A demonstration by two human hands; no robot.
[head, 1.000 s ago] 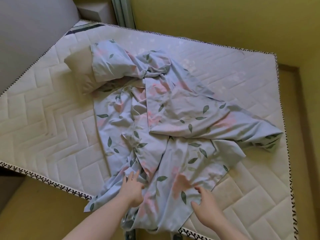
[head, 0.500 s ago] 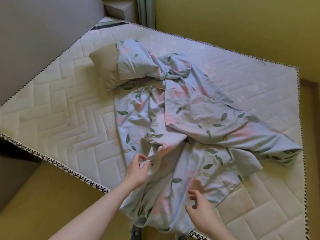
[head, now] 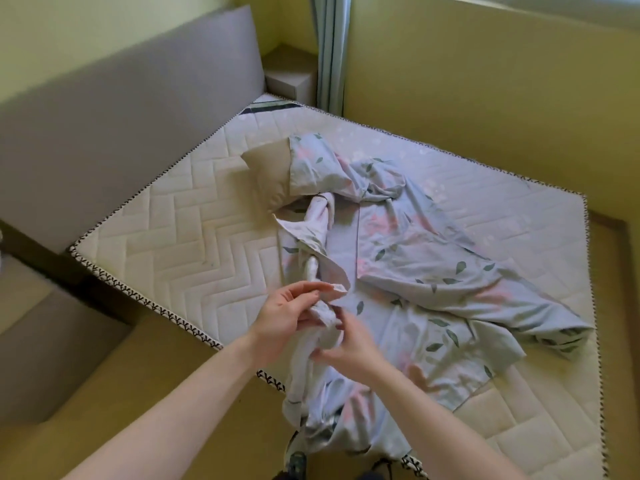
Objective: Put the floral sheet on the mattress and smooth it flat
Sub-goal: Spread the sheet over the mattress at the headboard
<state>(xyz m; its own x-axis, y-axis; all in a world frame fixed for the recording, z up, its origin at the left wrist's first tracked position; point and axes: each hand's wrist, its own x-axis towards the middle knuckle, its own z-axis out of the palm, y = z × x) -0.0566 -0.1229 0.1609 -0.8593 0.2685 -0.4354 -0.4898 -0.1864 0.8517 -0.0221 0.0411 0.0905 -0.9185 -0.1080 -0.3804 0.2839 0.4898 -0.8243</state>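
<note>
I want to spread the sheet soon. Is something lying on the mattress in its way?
Yes. A pillow lies near the headboard, partly wrapped in the floral sheet; both hands already grip the sheet.

Yellow walls [head: 485,81], grey padded headboard [head: 121,133], pale curtain [head: 330,53] in corner, small bedside box [head: 291,81]

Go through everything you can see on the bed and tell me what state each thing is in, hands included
floral sheet: crumpled in a heap, not spread, one end hanging off the near edge
mattress: mostly bare, quilted top showing
pillow: partly inside a floral case, tan end sticking out
left hand: gripping a twisted bunch of the sheet, lifted
right hand: pinching the same bunch just below
curtain: hanging gathered in the corner
</note>
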